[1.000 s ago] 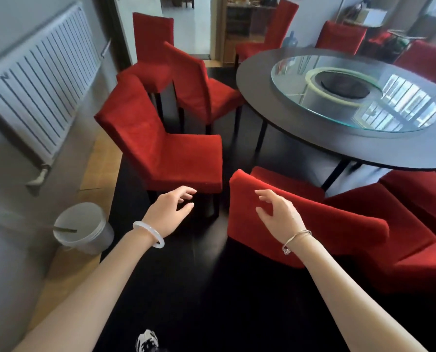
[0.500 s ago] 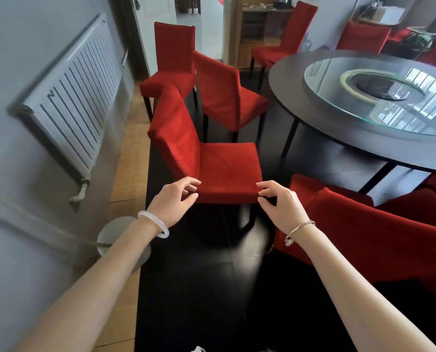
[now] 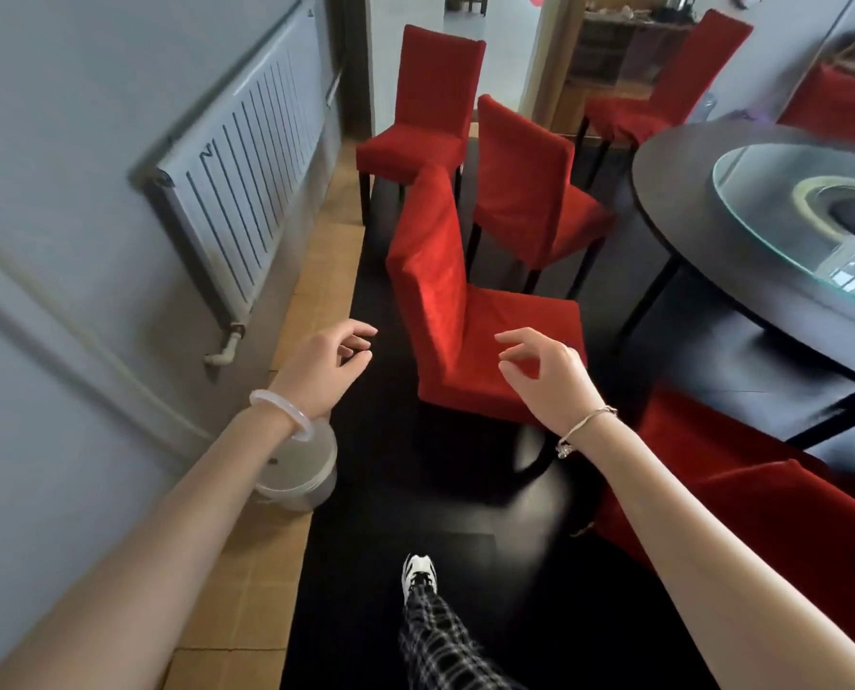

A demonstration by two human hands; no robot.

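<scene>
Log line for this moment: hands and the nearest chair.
left hand: open, empty | right hand: open, empty | nearest red chair: ahead, ungripped | white bucket: beside wall

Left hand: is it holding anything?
No, the left hand is empty, its fingers loosely curled, off to the side of the nearest red chair.

A white radiator [image 3: 246,181] hangs on the grey wall [image 3: 67,117] over tan floor tiles [image 3: 316,271], opposite a round dark table [image 3: 676,191].

Dining room: red chairs [image 3: 470,311], round table [image 3: 704,231], glass turntable [image 3: 783,211].
</scene>
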